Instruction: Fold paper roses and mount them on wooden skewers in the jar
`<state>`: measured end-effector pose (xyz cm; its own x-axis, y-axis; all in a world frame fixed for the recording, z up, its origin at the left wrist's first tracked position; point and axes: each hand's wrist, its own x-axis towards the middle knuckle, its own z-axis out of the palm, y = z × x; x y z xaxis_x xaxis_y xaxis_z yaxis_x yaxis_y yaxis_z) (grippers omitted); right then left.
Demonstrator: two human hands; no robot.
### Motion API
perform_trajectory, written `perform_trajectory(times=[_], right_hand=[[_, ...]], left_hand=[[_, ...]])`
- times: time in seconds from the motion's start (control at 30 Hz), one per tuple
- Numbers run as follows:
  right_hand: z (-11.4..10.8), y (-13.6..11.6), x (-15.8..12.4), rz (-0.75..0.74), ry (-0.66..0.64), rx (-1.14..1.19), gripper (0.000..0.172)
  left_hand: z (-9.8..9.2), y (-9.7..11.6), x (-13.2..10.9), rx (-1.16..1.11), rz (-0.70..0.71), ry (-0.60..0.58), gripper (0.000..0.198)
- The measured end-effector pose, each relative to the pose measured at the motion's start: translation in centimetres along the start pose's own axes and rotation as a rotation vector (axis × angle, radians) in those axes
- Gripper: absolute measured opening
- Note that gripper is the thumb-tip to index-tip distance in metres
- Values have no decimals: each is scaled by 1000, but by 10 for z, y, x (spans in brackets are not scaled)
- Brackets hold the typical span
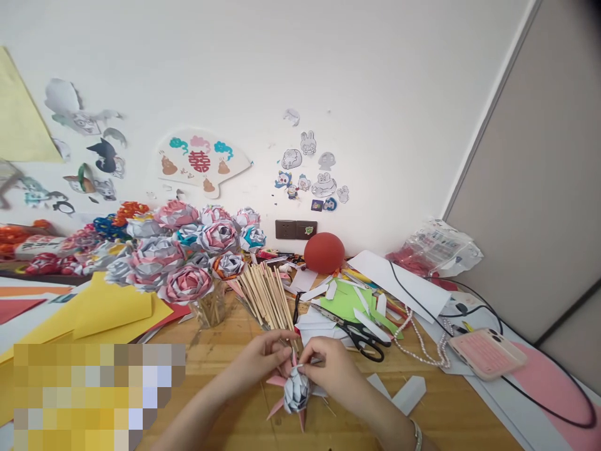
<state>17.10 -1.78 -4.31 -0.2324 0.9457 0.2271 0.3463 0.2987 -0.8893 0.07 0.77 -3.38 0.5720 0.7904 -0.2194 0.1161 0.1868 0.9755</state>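
Note:
Low over the front of the wooden table is a white paper flower [297,391], its folded head facing me, with pointed pink paper petals sticking out around it. At its upper left, my left hand [263,358] has thumb and fingers pinched together on a pink petal. My right hand [331,364] pinches the upper right edge of the white folds between thumb and forefinger. The fingers partly cover the top of the flower. Just beyond my hands lies a bundle of thin wooden sticks [267,294]. Black-handled scissors [359,333] rest to the right.
Finished paper flowers [185,283] stand in a clear cup [209,310] at the back left. Yellow paper sheets [113,307] cover the left side. Green paper [347,299], a red balloon [324,253], a bead string [422,357] and a phone [488,352] lie right.

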Motion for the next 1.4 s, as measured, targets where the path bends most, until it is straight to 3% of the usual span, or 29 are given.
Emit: perform_trajectory(times=[0.17, 0.37, 0.5, 0.67, 0.8, 0.97, 1.07, 1.17, 1.27, 1.4], right_hand=[[-4, 1, 2, -63, -14, -48, 17], [-15, -5, -1, -347, -74, -152, 15], [-21, -10, -4, -531, -160, -197, 24], [-19, -14, -6, -480, -146, -225, 36], [-12, -18, -8, -547, -117, -324, 51], [-21, -25, -9, -655, -93, -368, 35], [-30, -22, -7, -577, 94, -241, 29], [-28, -9, -2, -304, 243, -55, 25], [-17, 5, 5, -55, 202, 233, 30], [-7, 13, 11, 23, 147, 568, 42]], left_hand=[[-4, -12, 6, 3, 101, -37, 36], [-7, -14, 8, -77, 117, -73, 35], [-8, -12, 7, -94, 128, -83, 35], [-11, -14, 8, -66, 197, -62, 31], [-12, -15, 10, -62, 244, 8, 30], [-14, -8, 8, -116, 259, 11, 32], [-17, -2, 5, -155, 306, 103, 32], [-17, 0, 4, -233, 334, 241, 31], [-14, -5, 7, -275, 349, 290, 29], [-11, -13, 12, -266, 396, 201, 25]])
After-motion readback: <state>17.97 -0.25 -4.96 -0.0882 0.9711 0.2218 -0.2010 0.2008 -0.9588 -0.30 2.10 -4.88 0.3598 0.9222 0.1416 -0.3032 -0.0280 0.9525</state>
